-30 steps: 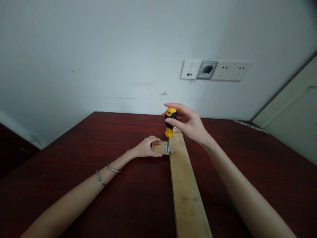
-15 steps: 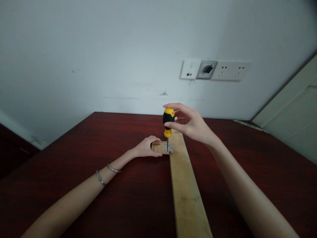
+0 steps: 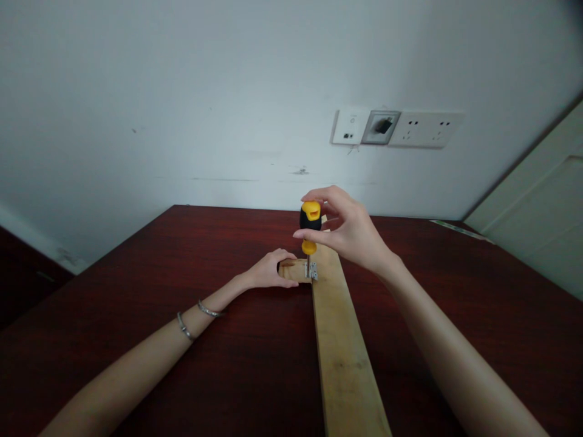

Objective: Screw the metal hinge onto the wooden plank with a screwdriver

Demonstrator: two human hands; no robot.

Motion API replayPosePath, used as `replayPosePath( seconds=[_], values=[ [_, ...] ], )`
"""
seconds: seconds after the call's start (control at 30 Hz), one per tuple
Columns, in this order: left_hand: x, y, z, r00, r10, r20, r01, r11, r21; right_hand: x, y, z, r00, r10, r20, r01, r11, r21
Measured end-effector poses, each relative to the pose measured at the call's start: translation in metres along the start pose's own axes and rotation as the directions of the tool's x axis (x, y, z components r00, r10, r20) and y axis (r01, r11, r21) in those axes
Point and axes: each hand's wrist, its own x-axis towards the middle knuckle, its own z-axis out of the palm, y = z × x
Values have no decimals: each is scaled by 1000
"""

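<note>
My right hand [image 3: 342, 226] grips the yellow-and-black handle of a screwdriver [image 3: 310, 221], thumb on the near side and fingers behind. The screwdriver stands nearly upright, its shaft reaching down to a small metal hinge [image 3: 313, 271]. That hinge spans the joint between a short wooden block [image 3: 295, 271] and a long wooden board [image 3: 341, 340]. With thumb and fingers on opposite sides, my left hand [image 3: 269, 270] clasps the short block against the board's left edge. The screwdriver's tip and any screw under it are too small to make out.
Everything rests on a dark red wooden table [image 3: 204, 243] pushed up to a white wall [image 3: 204, 109]. Wall sockets [image 3: 426, 129] sit above its back edge, one with a black plug [image 3: 384, 125]. A pale panelled door [image 3: 542, 224] stands at the right.
The screwdriver's handle has turned and tipped slightly toward me, and my right hand's fingers and thumb have shifted around it. My left hand, the block and the board stay put.
</note>
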Motion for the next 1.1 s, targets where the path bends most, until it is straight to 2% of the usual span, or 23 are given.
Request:
replayPosePath(
  seconds=[0.37,1.1],
  values=[
    [0,3,-1,1000,-8,1,8,1000,8,-1,-3,-2,998,-52,-43,45,986,-162],
    [0,1,0,1000,-12,10,12,1000,17,0,-6,-5,996,-80,-42,65,956,-286]
  ],
)
